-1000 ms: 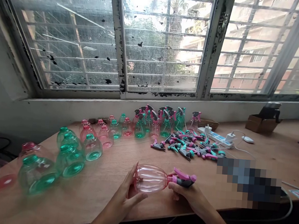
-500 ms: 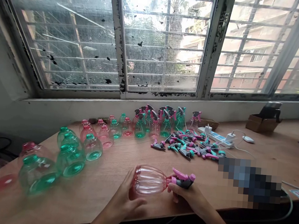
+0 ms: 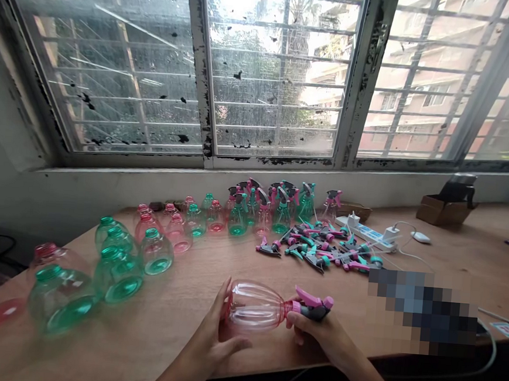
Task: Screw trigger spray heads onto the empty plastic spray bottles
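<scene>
A clear pink spray bottle (image 3: 254,307) lies sideways above the front of the table, its base to the left and its pink-and-grey trigger head (image 3: 313,305) to the right. My left hand (image 3: 215,328) cups the base, fingers against the bottom and thumb held out below. At the neck, the fingers and thumb of my right hand (image 3: 309,330) pinch the pink collar under the head. The head sits on the bottle's mouth; whether it is fully tight I cannot tell. Beyond the bottle lies a pile of loose trigger heads (image 3: 316,245).
Open green bottles (image 3: 120,274) and pink bottles (image 3: 178,234) stand to the left on the wooden table (image 3: 172,337). Several bottles with heads (image 3: 281,213) stand by the window wall. A power strip (image 3: 368,234), a cardboard box (image 3: 444,210) and a blurred-out item (image 3: 425,309) are on the right.
Both hands keep their hold on the spray bottle, which has barely moved. The whole view has shifted slightly.
</scene>
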A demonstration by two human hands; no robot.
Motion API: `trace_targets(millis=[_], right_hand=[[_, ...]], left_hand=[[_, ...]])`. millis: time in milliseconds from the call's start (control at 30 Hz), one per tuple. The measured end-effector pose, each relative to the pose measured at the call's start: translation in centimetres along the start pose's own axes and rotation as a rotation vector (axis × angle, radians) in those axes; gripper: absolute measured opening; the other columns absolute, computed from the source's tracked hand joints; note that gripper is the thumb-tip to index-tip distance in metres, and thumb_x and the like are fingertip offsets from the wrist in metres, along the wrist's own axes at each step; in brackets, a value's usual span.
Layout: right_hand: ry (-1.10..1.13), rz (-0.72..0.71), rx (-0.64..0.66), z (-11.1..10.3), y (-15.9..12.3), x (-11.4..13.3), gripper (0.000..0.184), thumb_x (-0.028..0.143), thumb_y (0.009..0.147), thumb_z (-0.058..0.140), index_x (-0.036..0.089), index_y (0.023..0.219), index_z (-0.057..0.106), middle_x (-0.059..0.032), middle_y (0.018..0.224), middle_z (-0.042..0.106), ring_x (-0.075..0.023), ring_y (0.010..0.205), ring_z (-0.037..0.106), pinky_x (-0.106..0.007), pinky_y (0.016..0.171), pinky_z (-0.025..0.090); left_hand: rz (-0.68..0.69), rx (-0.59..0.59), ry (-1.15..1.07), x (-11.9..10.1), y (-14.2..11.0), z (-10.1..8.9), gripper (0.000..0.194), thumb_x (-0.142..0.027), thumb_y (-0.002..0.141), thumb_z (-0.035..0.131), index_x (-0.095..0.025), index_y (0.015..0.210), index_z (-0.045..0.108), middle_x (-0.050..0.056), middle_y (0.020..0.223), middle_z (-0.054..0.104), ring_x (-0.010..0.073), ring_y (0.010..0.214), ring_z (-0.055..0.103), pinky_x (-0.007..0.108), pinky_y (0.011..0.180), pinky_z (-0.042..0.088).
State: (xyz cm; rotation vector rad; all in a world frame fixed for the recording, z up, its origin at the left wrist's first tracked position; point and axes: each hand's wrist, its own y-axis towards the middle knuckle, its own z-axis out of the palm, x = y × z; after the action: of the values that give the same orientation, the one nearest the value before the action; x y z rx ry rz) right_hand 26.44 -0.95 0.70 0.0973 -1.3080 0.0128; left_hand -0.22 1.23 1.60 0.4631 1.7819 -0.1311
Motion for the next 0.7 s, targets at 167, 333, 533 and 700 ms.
trace_targets(millis=[167, 333, 533, 700], right_hand=[[-0.028, -0.014, 0.004, 0.0, 0.0, -0.1, 0.066, 0.052, 0.073, 0.087, 0.017, 0.125, 0.069, -0.0003, 0.07, 0.071, -0.0143, 0.051, 0.051, -0.035, 0.061, 0.046], [-0.029, 0.004, -0.007, -0.1, 0.1, -0.4, 0.073, 0.053, 0.072, 0.086, 0.018, 0.132, 0.065, 0.0006, 0.07, 0.07, -0.015, 0.051, 0.051, -0.035, 0.06, 0.042], [-0.043, -0.012, -0.007, -0.4, 0.2, -0.6, 0.061, 0.051, 0.073, 0.087, 0.016, 0.121, 0.071, 0.0018, 0.065, 0.069, -0.0137, 0.05, 0.051, -0.035, 0.062, 0.043], [-0.098, 0.048, 0.01, -0.3, 0.0, -0.3, 0.058, 0.047, 0.069, 0.09, 0.015, 0.115, 0.074, 0.0023, 0.059, 0.068, -0.0137, 0.046, 0.051, -0.032, 0.054, 0.041]], left_hand=[[-0.052, 0.04, -0.036, -1.1, 0.0, -0.1, 0.095, -0.044, 0.086, 0.077, -0.025, 0.162, 0.023, 0.012, 0.166, 0.038, 0.0351, 0.155, 0.029, 0.05, 0.13, 0.018], [-0.021, 0.097, -0.036, -1.5, 0.2, 0.0, 0.095, -0.044, 0.085, 0.078, -0.027, 0.162, 0.025, 0.011, 0.158, 0.051, 0.035, 0.147, 0.044, 0.046, 0.125, 0.032], [-0.044, 0.043, -0.032, -0.2, 0.3, 0.1, 0.113, -0.037, 0.073, 0.087, -0.024, 0.163, 0.019, 0.016, 0.149, 0.056, 0.0382, 0.135, 0.055, 0.048, 0.117, 0.042], [0.002, 0.01, 0.017, -0.5, 0.4, 0.0, 0.09, -0.028, 0.087, 0.072, -0.022, 0.162, 0.023, 0.017, 0.148, 0.056, 0.0348, 0.127, 0.061, 0.048, 0.11, 0.047]])
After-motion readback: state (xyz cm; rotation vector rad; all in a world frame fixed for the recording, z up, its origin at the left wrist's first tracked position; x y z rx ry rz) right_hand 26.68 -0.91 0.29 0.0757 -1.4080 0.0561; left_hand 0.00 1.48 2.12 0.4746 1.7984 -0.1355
